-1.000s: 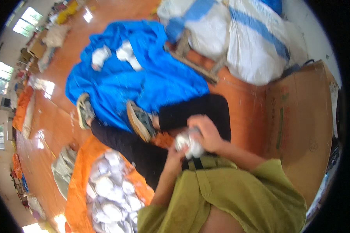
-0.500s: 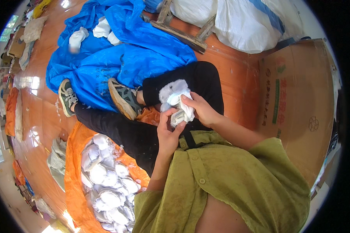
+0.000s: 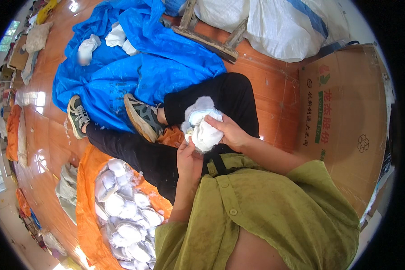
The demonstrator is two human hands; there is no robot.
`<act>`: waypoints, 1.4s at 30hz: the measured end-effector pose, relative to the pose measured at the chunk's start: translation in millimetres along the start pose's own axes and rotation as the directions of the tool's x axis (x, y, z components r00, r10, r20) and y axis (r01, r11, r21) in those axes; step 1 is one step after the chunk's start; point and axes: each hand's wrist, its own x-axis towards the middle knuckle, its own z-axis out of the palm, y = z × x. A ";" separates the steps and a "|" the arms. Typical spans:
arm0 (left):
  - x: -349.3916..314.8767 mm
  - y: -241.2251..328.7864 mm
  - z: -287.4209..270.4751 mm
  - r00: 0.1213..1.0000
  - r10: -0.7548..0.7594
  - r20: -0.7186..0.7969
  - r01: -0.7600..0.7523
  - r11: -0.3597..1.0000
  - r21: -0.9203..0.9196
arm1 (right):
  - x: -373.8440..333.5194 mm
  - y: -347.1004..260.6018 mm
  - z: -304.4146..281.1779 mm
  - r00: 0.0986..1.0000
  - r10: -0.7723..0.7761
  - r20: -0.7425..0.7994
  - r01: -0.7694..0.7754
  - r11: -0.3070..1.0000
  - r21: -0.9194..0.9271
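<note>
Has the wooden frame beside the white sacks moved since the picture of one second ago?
No. Against the cardboard box, the wooden frame keeps its place. Both appear higher and slightly further left because the camera view shifted.

Your short-sleeved olive-green shirt [image 3: 283, 207], your black trousers [image 3: 139, 155]
Below your right hand [image 3: 233, 132] sit round buttons [image 3: 233, 212] and a dark strap [image 3: 218, 162]; beyond your left hand [image 3: 190, 161], grey-green sneakers [image 3: 147, 118] with pale soles [image 3: 134, 118] and laces [image 3: 80, 112].

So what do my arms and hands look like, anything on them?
Your left hand and right hand are ungloved, and both forearms are bare, with no wristwear visible. The sleeves are short, loose and olive green.
</note>
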 end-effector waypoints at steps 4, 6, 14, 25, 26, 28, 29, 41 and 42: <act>-5.0 3.8 8.7 0.997 -0.035 0.066 0.036 0.999 -0.023 | -1.4 -7.7 6.0 0.999 0.006 0.045 -0.008 0.999 0.051; -7.5 11.1 16.4 0.991 -0.036 0.128 0.037 0.999 -0.006 | 0.0 -11.7 1.8 0.997 0.061 0.037 -0.064 0.993 0.097; -21.5 16.6 52.1 0.785 0.437 0.439 -0.550 0.162 0.820 | 10.7 -14.6 -11.3 0.999 0.000 -0.049 0.000 1.000 -0.010; -17.8 22.2 50.7 0.862 0.349 0.367 -0.480 0.333 0.811 | 14.8 -19.4 -7.1 0.988 0.155 -0.013 -0.155 0.977 -0.144; -16.0 22.8 51.5 0.841 0.302 0.449 -0.519 0.215 0.827 | 12.0 -23.1 -1.7 0.992 0.126 -0.019 -0.128 0.979 -0.156; -16.3 23.2 56.3 0.851 0.237 0.468 -0.502 0.111 0.858 | 10.1 -28.6 1.0 0.989 0.135 -0.058 -0.145 0.967 -0.210; -15.9 22.4 56.4 0.863 0.231 0.448 -0.483 0.119 0.868 | 9.3 -30.5 0.1 0.987 0.137 -0.081 -0.152 0.960 -0.236; -10.0 -11.3 33.7 0.900 0.328 0.288 -0.317 0.036 0.948 | 22.0 -3.9 -10.4 0.980 0.197 -0.034 -0.199 0.975 -0.098; -9.8 -9.9 34.3 0.888 0.345 0.303 -0.345 0.066 0.936 | 22.8 -2.3 -9.9 0.976 0.206 -0.073 -0.213 0.972 -0.100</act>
